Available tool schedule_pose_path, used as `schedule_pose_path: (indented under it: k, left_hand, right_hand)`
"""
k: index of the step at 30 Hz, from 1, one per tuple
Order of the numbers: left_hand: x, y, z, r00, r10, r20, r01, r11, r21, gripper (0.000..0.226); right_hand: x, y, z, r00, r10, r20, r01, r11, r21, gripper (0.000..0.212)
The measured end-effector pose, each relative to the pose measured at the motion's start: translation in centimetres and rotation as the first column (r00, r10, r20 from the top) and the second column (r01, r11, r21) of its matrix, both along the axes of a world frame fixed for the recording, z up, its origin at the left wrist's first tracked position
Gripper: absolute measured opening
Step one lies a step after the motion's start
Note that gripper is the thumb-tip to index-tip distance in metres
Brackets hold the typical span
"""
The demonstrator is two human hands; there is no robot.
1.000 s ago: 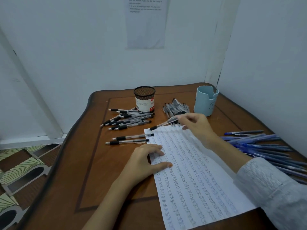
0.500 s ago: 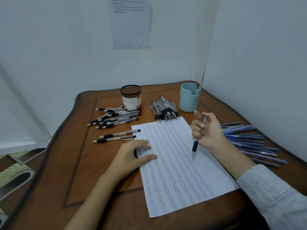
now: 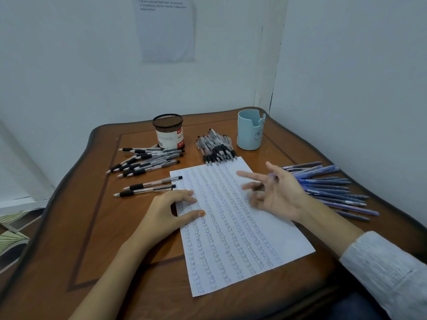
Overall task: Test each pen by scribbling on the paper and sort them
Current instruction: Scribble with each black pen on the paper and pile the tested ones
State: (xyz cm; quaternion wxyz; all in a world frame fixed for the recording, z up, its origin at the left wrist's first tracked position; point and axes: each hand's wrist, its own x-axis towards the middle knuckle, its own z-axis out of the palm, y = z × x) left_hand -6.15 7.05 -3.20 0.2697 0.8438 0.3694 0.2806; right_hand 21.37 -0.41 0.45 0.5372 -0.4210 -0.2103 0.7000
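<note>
At centre left of the frame a loose heap of black-grip pens point(image 3: 147, 161) lies fanned beside the mesh cup point(image 3: 168, 131), and two more pens point(image 3: 150, 187) lie apart just below them, near the sheet's left edge; I take these for sorted groups kept separate on the table point(image 3: 92, 227). The left hand point(image 3: 171, 211) rests flat on the left edge of the paper point(image 3: 231, 239), fingers spread and thumb out, seemingly to pin the sheet against sliding while pens are scribbled. The paper, in the middle of the frame, is covered with rows of marks. A tight bundle of pens point(image 3: 216, 148) touches its top edge, probably those waiting to be tested, with the pale blue cup point(image 3: 250, 132) just right of them. The right hand point(image 3: 277, 195) hovers over the sheet's right side, fingers splayed but blurred; I cannot tell whether a pen sits among them. Blue pens point(image 3: 330, 188) lie fanned at the right.
</note>
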Motion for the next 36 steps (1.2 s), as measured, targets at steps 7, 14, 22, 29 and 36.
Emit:
schedule_pose_path:
  k: [7, 14, 22, 29, 36]
  left_hand:
    - [0.1, -0.2, 0.2, 1.000, 0.008, 0.005, -0.008, 1.000, -0.010, 0.043]
    - [0.1, -0.4, 0.3, 1.000, 0.011, 0.004, -0.011, 1.000, -0.010, 0.044]
    - [0.1, -0.2, 0.2, 1.000, 0.008, -0.001, -0.008, 1.000, 0.015, 0.045]
    - [0.0, -0.2, 0.2, 1.000, 0.007, -0.007, -0.007, 1.000, 0.013, 0.056]
    - [0.1, -0.3, 0.2, 1.000, 0.014, -0.003, -0.014, 1.000, 0.006, 0.045]
  right_hand:
    - [0.0, -0.1, -0.4, 0.926, -0.152, 0.346, 0.096, 0.980, 0.174, 0.028]
    - [-0.4, 0.1, -1.4, 0.819, -0.274, 0.505, 0.089, 0.929, 0.358, 0.028]
    - [-1.0, -0.6, -1.8, 0.499, -0.330, 0.801, 0.016, 0.928, 0.372, 0.035]
    - [-0.8, -0.2, -2.2, 0.526, -0.324, 0.787, 0.017, 0.928, 0.371, 0.030]
    - [-1.0, -0.1, -2.2, 0.527, -0.333, 0.782, 0.007, 0.922, 0.387, 0.028]
